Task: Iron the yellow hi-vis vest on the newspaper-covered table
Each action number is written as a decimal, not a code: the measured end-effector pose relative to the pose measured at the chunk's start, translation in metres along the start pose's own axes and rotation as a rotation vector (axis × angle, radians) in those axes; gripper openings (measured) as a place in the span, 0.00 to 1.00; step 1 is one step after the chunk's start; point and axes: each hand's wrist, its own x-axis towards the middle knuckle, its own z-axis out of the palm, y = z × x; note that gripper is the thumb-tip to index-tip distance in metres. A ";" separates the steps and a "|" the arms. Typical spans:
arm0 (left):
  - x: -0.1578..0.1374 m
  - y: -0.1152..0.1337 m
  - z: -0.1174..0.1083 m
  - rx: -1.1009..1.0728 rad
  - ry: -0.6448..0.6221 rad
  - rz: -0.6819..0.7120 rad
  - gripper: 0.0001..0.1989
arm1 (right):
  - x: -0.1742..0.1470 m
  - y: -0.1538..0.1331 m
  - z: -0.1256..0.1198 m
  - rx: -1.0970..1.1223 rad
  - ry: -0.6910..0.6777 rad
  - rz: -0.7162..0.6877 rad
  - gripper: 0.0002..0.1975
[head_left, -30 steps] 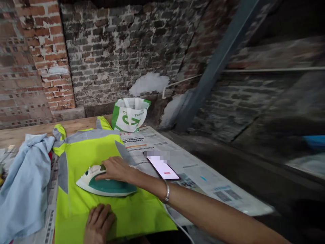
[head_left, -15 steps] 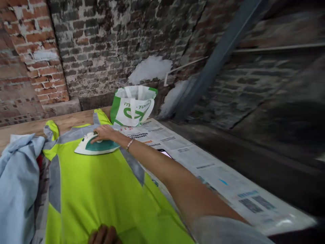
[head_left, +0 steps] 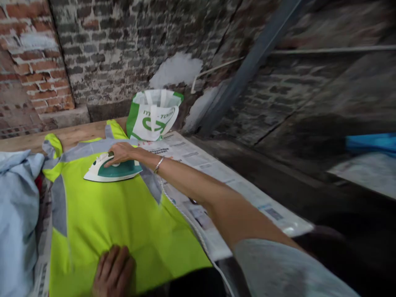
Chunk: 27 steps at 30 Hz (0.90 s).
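Note:
My right hand is wrapped round the handle of a white and teal iron. The iron lies flat on the upper part of a neon yellow shirt with grey panels, its tip pointing left. Low in the view, my left hand rests palm down on the lower part of the shirt, fingers stretched out on the fabric. Small creases run up from those fingers. A pale twisted cord runs from near my right wrist along the shirt's right side toward me.
Printed sheets cover the wooden table. A green and white shopping bag stands at the back. Crumpled light blue cloth lies on the left. A brick wall and slanted metal beam rise behind.
The camera view has tilted down and turned right. More of my left hand and the cord now show. The iron, still in my right hand, sits at about the same spot on the shirt.

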 end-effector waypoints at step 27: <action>0.017 0.001 -0.021 0.053 0.035 0.000 0.31 | -0.119 -0.072 0.022 -0.037 0.019 0.053 0.36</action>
